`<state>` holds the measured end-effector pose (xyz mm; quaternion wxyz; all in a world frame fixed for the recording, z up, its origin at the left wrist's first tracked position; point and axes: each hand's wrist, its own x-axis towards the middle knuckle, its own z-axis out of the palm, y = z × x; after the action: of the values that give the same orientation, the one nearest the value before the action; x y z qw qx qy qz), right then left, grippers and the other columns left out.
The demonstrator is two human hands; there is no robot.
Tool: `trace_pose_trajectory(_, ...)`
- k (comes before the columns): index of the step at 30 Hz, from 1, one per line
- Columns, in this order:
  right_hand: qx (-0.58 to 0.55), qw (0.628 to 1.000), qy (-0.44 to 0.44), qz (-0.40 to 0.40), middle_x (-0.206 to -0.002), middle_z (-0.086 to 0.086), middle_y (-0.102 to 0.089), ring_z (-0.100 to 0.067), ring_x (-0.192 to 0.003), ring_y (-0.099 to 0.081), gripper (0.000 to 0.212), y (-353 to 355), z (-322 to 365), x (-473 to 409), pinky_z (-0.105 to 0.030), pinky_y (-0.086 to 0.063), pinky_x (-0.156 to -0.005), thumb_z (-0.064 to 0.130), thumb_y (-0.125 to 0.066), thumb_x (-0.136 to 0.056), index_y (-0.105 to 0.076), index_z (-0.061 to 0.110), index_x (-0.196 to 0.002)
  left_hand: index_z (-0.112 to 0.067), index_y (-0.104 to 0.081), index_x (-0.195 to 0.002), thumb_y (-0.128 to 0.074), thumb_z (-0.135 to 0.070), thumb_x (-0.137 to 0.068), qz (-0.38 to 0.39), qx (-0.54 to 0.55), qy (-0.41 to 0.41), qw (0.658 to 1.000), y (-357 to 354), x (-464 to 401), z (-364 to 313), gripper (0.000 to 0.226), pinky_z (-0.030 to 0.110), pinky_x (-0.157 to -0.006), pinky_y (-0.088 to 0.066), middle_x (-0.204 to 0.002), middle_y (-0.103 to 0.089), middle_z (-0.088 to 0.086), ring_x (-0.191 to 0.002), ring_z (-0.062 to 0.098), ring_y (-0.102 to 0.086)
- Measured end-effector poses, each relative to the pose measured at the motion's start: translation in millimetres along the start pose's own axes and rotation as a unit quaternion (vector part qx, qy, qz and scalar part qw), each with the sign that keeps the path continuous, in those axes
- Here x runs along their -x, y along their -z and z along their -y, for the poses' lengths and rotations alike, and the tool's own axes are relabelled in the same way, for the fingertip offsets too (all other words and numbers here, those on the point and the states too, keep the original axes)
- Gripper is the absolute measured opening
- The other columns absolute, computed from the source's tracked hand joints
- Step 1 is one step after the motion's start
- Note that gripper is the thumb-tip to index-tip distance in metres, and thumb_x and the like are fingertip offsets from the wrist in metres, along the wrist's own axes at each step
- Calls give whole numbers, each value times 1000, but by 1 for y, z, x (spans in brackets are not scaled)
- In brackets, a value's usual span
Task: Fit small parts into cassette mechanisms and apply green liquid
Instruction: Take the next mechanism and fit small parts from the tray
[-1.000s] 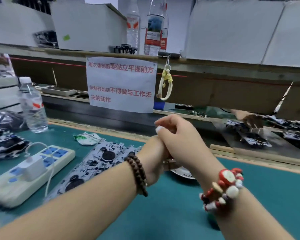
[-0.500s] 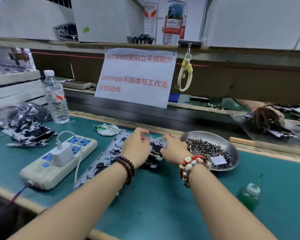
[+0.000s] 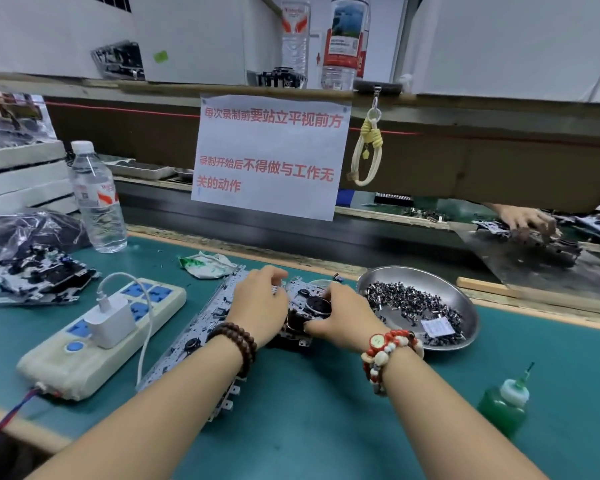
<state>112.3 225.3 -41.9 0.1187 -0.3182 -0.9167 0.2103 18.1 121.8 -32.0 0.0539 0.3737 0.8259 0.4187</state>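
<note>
A cassette mechanism [image 3: 309, 306] with a black round wheel lies on the green mat in the middle. My left hand [image 3: 260, 306] grips its left side with curled fingers. My right hand [image 3: 343, 318] holds its right side, thumb at the near edge. More mechanisms [image 3: 194, 337] lie in a row to the left, partly under my left wrist. A steel dish [image 3: 465, 303] of several small dark parts sits just right of my right hand. A green liquid bottle [image 3: 504, 405] with a white nozzle stands at the near right.
A white power strip [image 3: 59, 355] with a plugged charger lies at the left. A water bottle [image 3: 97, 199] and a bag of parts [image 3: 32, 265] sit at far left. A crumpled wrapper [image 3: 207, 265] lies behind the mechanisms. Another person's hand [image 3: 523, 220] works across the bench.
My hands, clasped together and raised a second ago, have come down onto the cassette mechanism and now hold it from both sides. The view has tilted down and shifted right.
</note>
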Motion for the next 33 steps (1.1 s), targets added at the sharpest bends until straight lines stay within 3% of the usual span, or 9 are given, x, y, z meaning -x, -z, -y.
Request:
trace_pose_trajectory(4,-244,966,-84,24,-88,-2,-55,-17,-80,-51,31,8,-13,-1,-31,-43,-71,29,-71,-78,-45,16,-87,-15,-51,-122,-44,-24,-96,6,55,20,998,4,-2,-4,29,27,-94,-40,-121,-55,1,-107,14,-51)
trace_pose_trajectory(7,-430,893,-112,66,-91,-5,-56,-16,-84,-53,28,12,-22,6,-37,-48,-89,17,-72,-79,-49,11,-93,-16,-47,-126,-40,-30,-98,39,157,56,985,3,3,-15,32,36,-99,-43,-120,-52,0,-104,15,-53)
trace_pose_trajectory(9,-467,876,-103,55,-97,-7,-57,-17,-88,-55,30,18,-27,21,-39,-47,-95,14,-73,-77,-51,9,-98,-20,-44,-128,-38,-34,-98,64,219,68,971,2,8,-20,34,38,-97,-45,-118,-49,-3,-98,12,-54)
trace_pose_trajectory(14,-356,933,-44,-25,-104,8,-61,-4,-86,-57,42,36,-41,96,-14,-44,-79,28,-80,-65,-52,27,-97,-28,-49,-112,-37,-34,-98,78,279,41,956,3,24,-15,20,28,-88,-46,-109,-55,-10,-103,9,-56)
trace_pose_trajectory(18,-159,986,-45,1,-120,18,-39,-8,-110,-39,48,32,-49,144,-10,-31,-88,34,-71,-64,-35,41,-95,-34,-56,-95,-47,-23,-94,108,236,-18,965,-15,43,-12,14,27,-88,-47,-105,-61,-12,-97,3,-59)
trace_pose_trajectory(21,-24,998,-36,49,-133,16,-24,-9,-112,-22,50,19,-52,154,-11,-20,-83,32,-64,-74,-22,36,-101,-38,-51,-100,-51,-21,-92,133,149,-91,976,-36,61,-8,19,8,-84,-40,-111,-55,-20,-95,-14,-52)
trace_pose_trajectory(25,13,997,-22,74,-135,29,-12,-4,-110,-12,61,18,-56,157,-13,-19,-87,41,-67,-72,-27,36,-119,-42,-40,-124,-47,-31,-93,145,46,-147,977,-56,78,-1,34,18,-100,-36,-123,-42,-25,-112,-9,-42)
trace_pose_trajectory(29,-15,998,-1,62,-133,18,-41,-3,-115,-28,48,41,-60,141,-15,-25,-86,40,-62,-80,-46,34,-125,-36,-33,-137,-42,-31,-96,137,13,-173,975,-72,85,3,43,0,-95,-16,-128,-32,-26,-114,-13,-30)
trace_pose_trajectory(33,-10,998,-9,-56,-124,-3,-57,-17,-115,-50,29,46,-59,87,-20,-32,-93,11,-45,-93,-55,16,-120,-33,-35,-136,-41,-30,-96,130,15,-172,976,-79,86,3,41,-8,-87,-12,-126,-32,-24,-107,-18,-30)
